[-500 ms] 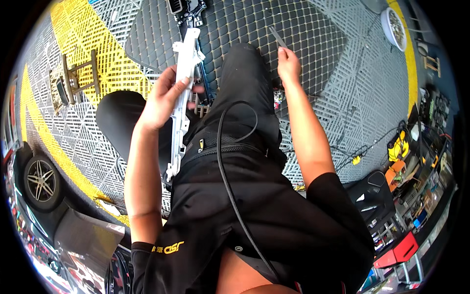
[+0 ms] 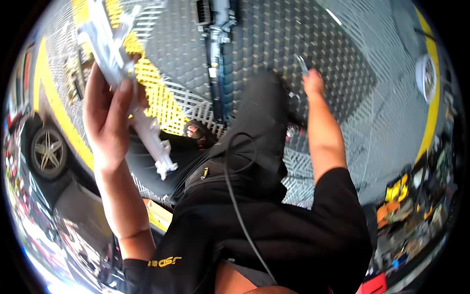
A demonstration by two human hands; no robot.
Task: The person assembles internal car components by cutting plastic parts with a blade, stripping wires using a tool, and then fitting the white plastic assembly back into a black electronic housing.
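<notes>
My left hand (image 2: 110, 110) is closed around a long whitish-silver plastic bracket (image 2: 152, 137) with clips and tabs along its sides. It is raised and tilted at the left, its upper end blurred by motion. Out to the right, my right hand (image 2: 314, 82) grips a slim silver metal tool (image 2: 302, 64) that points away from me; its exact kind is too small to make out. Between the hands, a long dark trim part with a vent-like end (image 2: 214, 63) lies on the black quilted mat (image 2: 264, 34), beyond my knees.
A white bowl (image 2: 426, 78) stands at the far right. At the left is a car wheel (image 2: 49, 151) beside dark bodywork. Crowded tools and a yellow item (image 2: 397, 188) fill the right edge. A black cord (image 2: 240, 210) hangs down my front.
My left hand has lifted the bracket up and left, away from my lap, uncovering more of the dark trim part. The view has shifted; my right hand still holds the metal tool.
</notes>
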